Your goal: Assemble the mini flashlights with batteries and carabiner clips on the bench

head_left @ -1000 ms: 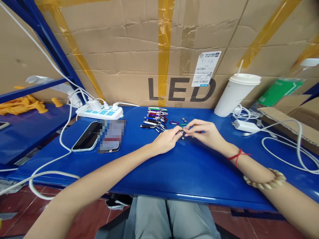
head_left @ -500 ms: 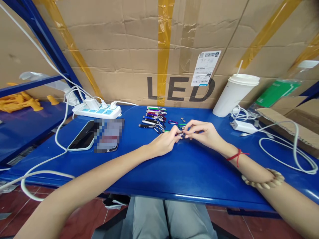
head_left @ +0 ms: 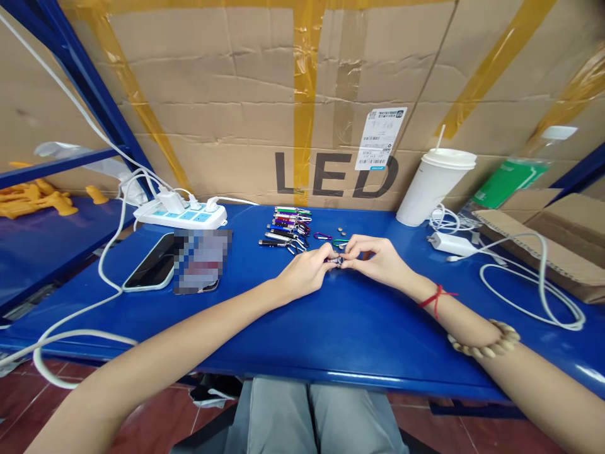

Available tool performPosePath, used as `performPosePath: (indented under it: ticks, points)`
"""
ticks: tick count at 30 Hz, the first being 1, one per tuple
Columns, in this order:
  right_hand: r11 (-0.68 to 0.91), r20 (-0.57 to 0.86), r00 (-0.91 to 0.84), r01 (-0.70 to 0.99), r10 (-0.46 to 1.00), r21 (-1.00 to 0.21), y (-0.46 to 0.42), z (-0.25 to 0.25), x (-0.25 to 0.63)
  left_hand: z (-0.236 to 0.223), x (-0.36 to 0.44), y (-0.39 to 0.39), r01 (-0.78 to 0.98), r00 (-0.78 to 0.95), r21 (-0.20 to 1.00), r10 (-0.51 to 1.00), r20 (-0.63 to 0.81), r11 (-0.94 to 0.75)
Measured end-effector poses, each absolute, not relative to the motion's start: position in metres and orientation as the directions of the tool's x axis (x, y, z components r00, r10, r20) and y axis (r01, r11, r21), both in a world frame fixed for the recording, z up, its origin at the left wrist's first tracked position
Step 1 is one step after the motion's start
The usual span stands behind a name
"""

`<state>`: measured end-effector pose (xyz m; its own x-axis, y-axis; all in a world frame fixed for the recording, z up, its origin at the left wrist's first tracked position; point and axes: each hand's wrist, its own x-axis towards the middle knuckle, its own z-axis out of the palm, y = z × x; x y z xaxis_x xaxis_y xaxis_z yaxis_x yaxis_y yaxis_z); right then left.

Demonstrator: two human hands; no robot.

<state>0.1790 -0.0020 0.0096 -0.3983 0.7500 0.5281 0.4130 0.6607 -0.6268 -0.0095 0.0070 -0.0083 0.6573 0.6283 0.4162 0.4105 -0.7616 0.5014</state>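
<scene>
A small metal keychain flashlight (head_left: 336, 260) is held just above the blue table, its dark round end facing right. My left hand (head_left: 305, 274) is closed around its body, which the fingers mostly hide. At that round end, the thumb and fingertips of my right hand (head_left: 378, 260) pinch together; whether a tiny part is between them I cannot tell. Behind the hands lie a purple carabiner (head_left: 322, 236), a green carabiner (head_left: 338, 243) and small round silvery pieces (head_left: 341, 231). To their left, several keychain flashlights (head_left: 286, 227) with carabiners lie in a column.
Two phones, one dark-screened (head_left: 151, 263), one blurred (head_left: 201, 261), lie left below a white power strip (head_left: 184, 216). At right stand a white cup (head_left: 432, 186) with a straw, a green-labelled bottle (head_left: 508, 180), a charger (head_left: 454, 244) with cable, and an opened carton (head_left: 562, 233). A large cardboard box (head_left: 227, 94) backs the table.
The view has shifted slightly. Both hands stay together at the flashlight, which now shows its round end more clearly between them. Surrounding things lie as before.
</scene>
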Motion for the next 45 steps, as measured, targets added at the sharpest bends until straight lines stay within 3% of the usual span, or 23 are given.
performPosePath:
  ticks: [8,17,23,29,38,45]
  points:
    - [0.628,0.514,-0.363,0.403,0.777,-0.665,0.004,0.004,0.181,-0.006,-0.006,0.006,0.452,0.594,0.554,0.699,0.398,-0.699]
    - [0.51,0.393,-0.346,0.379,0.852,-0.772,0.006,0.009,0.183,0.001,-0.004,0.003,0.536,0.531,0.536,0.754,0.387,-0.653]
    - [0.371,0.256,-0.377,0.273,0.89,-0.888,0.008,0.011,0.185,-0.002,-0.007,0.004,0.383,0.614,0.592,0.674,0.41,-0.709]
    - [0.24,0.079,-0.442,0.323,0.894,-0.915,0.009,0.009,0.19,0.002,-0.009,-0.002,0.294,0.735,0.522,0.538,0.412,-0.801]
    - [0.294,0.166,-0.4,0.285,0.901,-0.912,0.008,0.004,0.185,0.001,-0.012,0.0,0.273,0.745,0.429,0.471,0.473,-0.861]
    - [0.357,0.251,-0.315,0.346,0.915,-0.868,0.004,0.01,0.182,-0.003,-0.01,0.005,0.341,0.687,0.444,0.542,0.484,-0.829]
